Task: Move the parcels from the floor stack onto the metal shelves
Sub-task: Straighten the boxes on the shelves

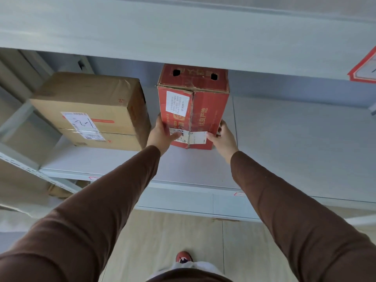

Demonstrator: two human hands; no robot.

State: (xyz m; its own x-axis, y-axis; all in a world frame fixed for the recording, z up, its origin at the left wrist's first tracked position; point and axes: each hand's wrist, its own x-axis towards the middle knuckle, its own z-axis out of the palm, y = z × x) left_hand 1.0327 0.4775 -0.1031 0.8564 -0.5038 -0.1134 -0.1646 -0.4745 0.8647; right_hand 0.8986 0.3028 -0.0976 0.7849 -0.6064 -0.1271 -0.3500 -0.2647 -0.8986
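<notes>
A red cardboard parcel [200, 106] with white labels stands upright on the grey metal shelf [295, 143], its top just under the shelf above. My left hand [162, 133] presses against its lower left side. My right hand [221, 135] grips its lower right corner. Both arms, in brown sleeves, are stretched forward. A brown cardboard parcel [91, 110] with a shipping label lies on the same shelf, just left of the red one, a narrow gap between them.
The upper shelf board [183, 33] hangs low over the parcels. A red-framed label [364, 68] sticks to its front at the right. An upright post [20, 159] stands at the left. Below are wood-look floor [162, 241] and my shoe [184, 257].
</notes>
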